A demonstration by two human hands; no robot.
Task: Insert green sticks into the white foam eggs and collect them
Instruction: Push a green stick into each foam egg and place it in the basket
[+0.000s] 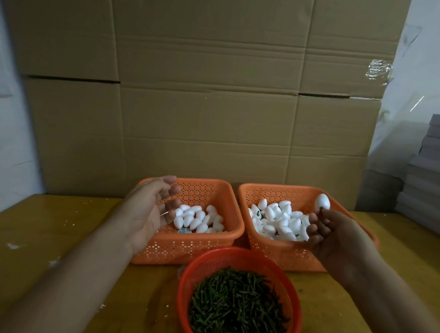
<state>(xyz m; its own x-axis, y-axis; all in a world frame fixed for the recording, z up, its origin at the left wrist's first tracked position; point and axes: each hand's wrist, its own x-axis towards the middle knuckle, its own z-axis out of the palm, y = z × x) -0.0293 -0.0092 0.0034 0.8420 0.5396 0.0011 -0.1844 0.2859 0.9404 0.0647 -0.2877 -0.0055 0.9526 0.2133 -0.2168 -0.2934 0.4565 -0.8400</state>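
Observation:
Two orange perforated baskets stand side by side on the table. The left basket (196, 244) holds several plain white foam eggs (197, 220). The right basket (280, 257) is heaped with eggs, some showing green sticks (277, 221). In front, a round red basket (234, 257) is full of green sticks (238, 309). My left hand (152, 208) hovers over the left basket with its palm turned inward, fingers relaxed and holding nothing. Over the right basket's far right corner, my right hand (338, 238) pinches the short stick of one white egg (322, 201), which points upward.
A wall of brown cardboard sheets (205, 101) rises right behind the baskets. Grey flat boxes (434, 174) are stacked at the right. White foam crumbs (56, 260) dot the yellowish wooden table (55, 233) on the left.

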